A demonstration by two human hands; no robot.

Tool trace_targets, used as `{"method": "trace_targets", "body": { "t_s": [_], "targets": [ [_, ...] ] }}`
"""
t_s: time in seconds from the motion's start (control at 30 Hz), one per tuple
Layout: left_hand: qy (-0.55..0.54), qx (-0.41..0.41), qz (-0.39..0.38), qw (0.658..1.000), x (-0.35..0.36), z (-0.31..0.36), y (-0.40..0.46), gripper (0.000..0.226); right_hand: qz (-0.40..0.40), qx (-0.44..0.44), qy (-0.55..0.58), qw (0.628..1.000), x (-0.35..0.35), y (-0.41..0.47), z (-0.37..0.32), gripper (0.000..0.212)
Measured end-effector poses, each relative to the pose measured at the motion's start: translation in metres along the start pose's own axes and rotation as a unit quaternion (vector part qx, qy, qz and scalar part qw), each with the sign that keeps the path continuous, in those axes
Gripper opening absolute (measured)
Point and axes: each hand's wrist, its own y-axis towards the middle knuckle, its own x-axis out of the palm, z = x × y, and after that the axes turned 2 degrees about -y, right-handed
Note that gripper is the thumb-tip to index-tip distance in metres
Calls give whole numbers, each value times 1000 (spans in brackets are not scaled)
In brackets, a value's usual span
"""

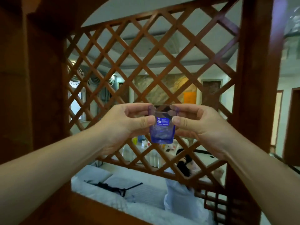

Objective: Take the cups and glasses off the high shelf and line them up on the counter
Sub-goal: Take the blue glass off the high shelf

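A small blue-tinted glass [162, 132] with a blue printed label hangs upright in mid-air at the centre of the head view, in front of a wooden lattice screen [146, 62]. My left hand [128, 125] pinches its left side with thumb in front and fingers curled behind. Opposite it, my right hand [193, 125] pinches the right side the same way. Both forearms reach up from the bottom corners. No shelf surface or counter shows under the glass.
Dark wooden posts [254, 78] frame the lattice on the right and left. A clear glass object [292, 21] shows at the top right edge. Beyond the lattice lie a white sofa [113, 189], a person [183, 184] seated there, and a cluttered table.
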Motion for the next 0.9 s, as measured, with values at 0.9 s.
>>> {"method": "trace_targets", "body": {
  "t_s": [0.9],
  "targets": [
    [27,-29,33,999,-91,-216,-150,63,5,101,7,995,184,-120,197,55]
  ]
}}
